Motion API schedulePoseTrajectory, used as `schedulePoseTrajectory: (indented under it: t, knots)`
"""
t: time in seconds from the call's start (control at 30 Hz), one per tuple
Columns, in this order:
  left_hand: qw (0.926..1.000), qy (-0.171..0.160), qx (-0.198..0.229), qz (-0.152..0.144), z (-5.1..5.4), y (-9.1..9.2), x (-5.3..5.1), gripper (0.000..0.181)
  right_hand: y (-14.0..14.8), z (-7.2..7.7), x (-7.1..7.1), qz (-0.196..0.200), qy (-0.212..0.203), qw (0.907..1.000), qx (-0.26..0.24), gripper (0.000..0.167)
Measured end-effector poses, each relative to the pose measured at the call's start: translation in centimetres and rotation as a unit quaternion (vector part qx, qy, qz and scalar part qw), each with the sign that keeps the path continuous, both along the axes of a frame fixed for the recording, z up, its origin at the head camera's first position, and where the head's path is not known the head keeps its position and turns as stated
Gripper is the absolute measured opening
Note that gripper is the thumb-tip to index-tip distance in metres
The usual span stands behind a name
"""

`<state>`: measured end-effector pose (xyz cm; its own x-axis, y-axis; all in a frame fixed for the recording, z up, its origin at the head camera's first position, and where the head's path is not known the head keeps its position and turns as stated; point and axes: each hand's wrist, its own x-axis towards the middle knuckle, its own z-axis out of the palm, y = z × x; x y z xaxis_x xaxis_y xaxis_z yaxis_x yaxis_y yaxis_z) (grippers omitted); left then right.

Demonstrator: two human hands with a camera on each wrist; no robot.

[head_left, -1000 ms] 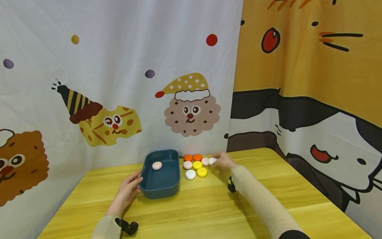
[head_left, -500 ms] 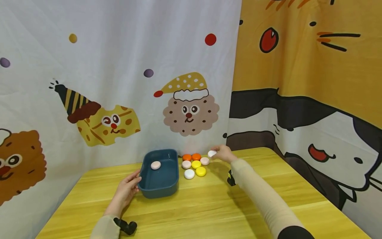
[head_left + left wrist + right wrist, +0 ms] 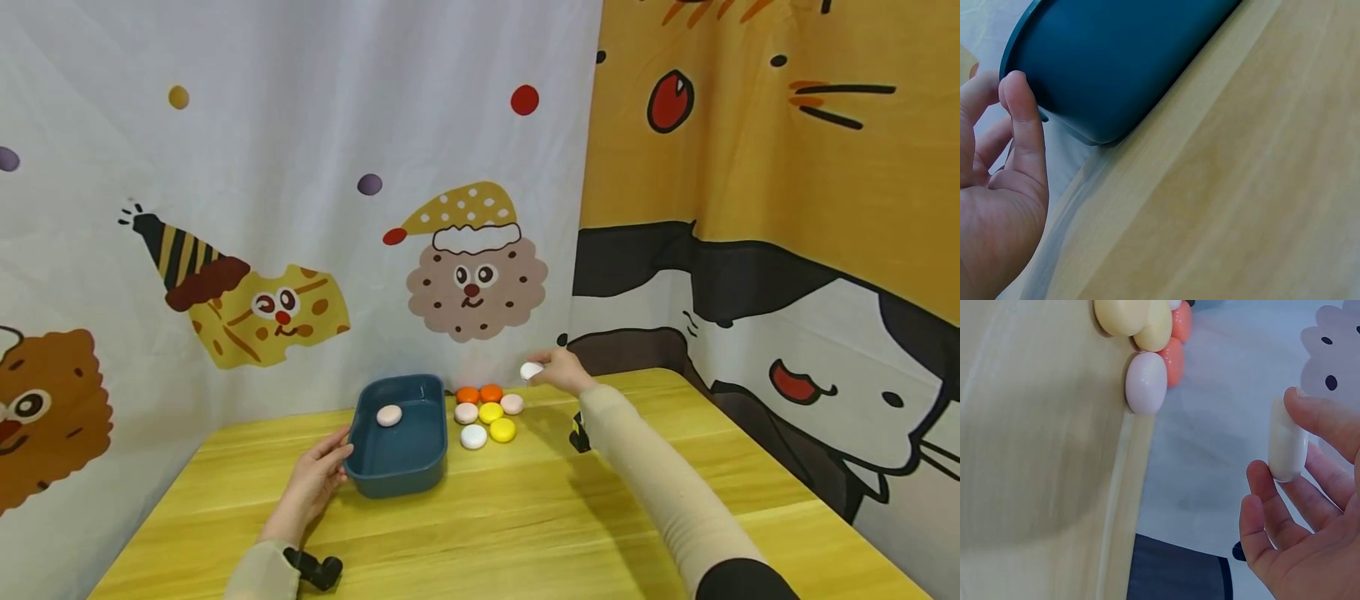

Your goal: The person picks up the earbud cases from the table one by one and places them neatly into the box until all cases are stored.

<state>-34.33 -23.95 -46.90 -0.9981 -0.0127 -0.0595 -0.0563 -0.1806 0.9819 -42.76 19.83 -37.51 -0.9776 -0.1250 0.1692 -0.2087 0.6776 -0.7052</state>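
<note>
Right grip [image 3: 562, 370] pinches the white disc [image 3: 1287, 444] between thumb and fingers [image 3: 1275, 509], above the table [image 3: 487, 525].

I am viewing the table [image 3: 525, 525] forward and down from the head, and the left hand [image 3: 1000, 206] and right hand [image 3: 1322, 544] closely from each wrist, head and left wrist sharing the tray [image 3: 1110, 62].

On the table [image 3: 525, 525], before the curtain [image 3: 292, 192], the tray [image 3: 397, 485] stands just left of seven grouped discs [image 3: 491, 413]. One single disc [image 3: 388, 416] lies inside it, toward the far left. The left hand [image 3: 318, 473] touches the tray's left side; the right hand [image 3: 562, 371], with a lifted disc [image 3: 531, 372], is above the group, to its right
</note>
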Motion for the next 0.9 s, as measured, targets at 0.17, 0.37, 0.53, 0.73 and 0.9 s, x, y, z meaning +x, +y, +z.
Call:
schedulePoseTrajectory:
  t: [0.17, 0.37, 0.53, 0.73, 0.9]
  knots:
    - [1.0, -0.006, -0.005, 0.0, 0.0, -0.1, 0.2, 0.06, 0.1, 0.6, -0.3, 0.0, 0.001, 1.0, 0.003, 0.049]
    - [1.0, -0.002, -0.007, 0.0, 0.0, -0.1, 0.1, 0.06, 0.2, 1.1, -0.2, 0.002, -0.004, 0.9999, -0.01, 0.05]
    - [1.0, 0.001, -0.005, 0.004, -0.1, 0.1, 0.1, 0.058, -0.3, 0.9, -0.1, 0.007, -0.006, 0.9998, -0.016, 0.048]
    - [1.0, 0.001, 0.004, -0.007, -0.1, 0.0, 0.2, 0.06, -1.7, 0.2, -0.5, 0.015, -0.011, 0.9993, -0.031, 0.047]
    - [0.9999, 0.01, 0.003, -0.006, -0.1, -0.1, 0.2, 0.062, -3.2, -0.7, -1.2, 0.018, -0.012, 0.9992, -0.035, 0.041]
